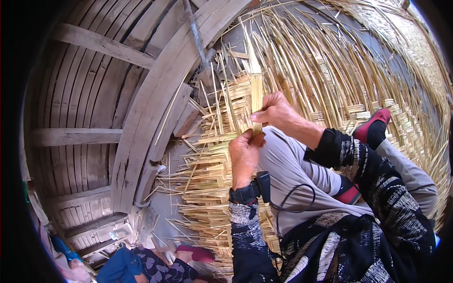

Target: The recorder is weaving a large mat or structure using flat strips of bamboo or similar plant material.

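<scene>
Left hand (245, 151) pinches the strip (256, 94) at its lower end; right hand (276, 111) grips it just above. The strip stands upright over the mat (217, 170). Judged light, springy, prone to splitting; hold low. Wooden wall (94, 94) beyond.

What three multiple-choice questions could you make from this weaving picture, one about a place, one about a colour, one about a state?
1. Where does the woven mat lie?
A. under the person's knees
B. on a wall
C. rolled on a shelf

2. What colour is the shoe?
A. green
B. red and black
C. white

3. What is the bamboo strip doing?
A. lying loose
B. snapped in two
C. pinched by both hands

Answers: 1 A, it spreads beneath the bent legs. 2 B, red upper, black trim. 3 C, left hand and right hand both grip it.
</scene>
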Action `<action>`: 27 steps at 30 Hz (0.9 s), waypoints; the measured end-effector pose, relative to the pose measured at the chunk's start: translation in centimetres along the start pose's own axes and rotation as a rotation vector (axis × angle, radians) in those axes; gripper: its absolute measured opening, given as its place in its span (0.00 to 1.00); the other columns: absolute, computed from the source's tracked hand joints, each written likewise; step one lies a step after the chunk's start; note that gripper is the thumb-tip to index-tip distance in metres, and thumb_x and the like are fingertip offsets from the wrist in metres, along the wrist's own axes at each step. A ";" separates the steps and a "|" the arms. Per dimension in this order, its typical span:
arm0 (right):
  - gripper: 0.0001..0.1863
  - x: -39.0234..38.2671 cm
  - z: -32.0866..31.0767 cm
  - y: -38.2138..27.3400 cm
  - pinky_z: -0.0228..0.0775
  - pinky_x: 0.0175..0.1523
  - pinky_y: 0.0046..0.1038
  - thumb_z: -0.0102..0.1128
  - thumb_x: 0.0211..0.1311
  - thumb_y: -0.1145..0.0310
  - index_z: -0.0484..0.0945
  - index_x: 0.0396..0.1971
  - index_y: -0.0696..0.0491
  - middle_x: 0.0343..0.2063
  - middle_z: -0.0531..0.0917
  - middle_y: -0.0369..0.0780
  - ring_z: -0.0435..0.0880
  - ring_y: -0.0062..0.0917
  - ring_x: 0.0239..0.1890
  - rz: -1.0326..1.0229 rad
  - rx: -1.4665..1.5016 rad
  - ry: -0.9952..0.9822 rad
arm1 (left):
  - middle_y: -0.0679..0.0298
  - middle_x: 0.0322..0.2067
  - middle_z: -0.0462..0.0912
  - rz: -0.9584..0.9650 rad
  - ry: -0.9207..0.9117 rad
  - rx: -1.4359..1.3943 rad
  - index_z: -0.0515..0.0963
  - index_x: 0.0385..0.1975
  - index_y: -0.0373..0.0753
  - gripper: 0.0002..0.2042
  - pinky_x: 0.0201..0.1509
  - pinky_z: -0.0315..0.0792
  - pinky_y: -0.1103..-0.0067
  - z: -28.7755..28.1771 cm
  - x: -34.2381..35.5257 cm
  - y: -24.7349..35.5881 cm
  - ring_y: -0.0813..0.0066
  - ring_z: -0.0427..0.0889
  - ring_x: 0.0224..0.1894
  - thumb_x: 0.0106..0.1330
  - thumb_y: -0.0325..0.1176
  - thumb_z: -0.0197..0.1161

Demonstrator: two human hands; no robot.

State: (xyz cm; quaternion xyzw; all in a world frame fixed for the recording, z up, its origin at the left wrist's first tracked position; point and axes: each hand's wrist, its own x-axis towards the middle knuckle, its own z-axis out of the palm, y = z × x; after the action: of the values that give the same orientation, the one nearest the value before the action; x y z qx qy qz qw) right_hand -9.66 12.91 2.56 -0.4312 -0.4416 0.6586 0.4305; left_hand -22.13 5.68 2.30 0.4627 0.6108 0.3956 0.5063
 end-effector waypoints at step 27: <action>0.08 -1.0 1.0 4.8 0.65 0.26 0.21 0.55 0.44 0.84 0.75 0.26 0.57 0.16 0.74 0.38 0.73 0.17 0.21 -0.285 -0.540 0.158 | 0.65 0.22 0.81 0.052 -0.059 0.136 0.80 0.27 0.33 0.06 0.31 0.70 0.85 -5.2 6.7 -7.5 0.84 0.75 0.24 0.48 0.22 0.63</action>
State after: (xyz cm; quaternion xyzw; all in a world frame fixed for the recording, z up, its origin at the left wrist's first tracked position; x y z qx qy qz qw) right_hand -11.25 10.59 -1.56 -0.5136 -0.6216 0.4150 0.4214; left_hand -28.90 10.11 -5.65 0.5232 0.6089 0.3525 0.4809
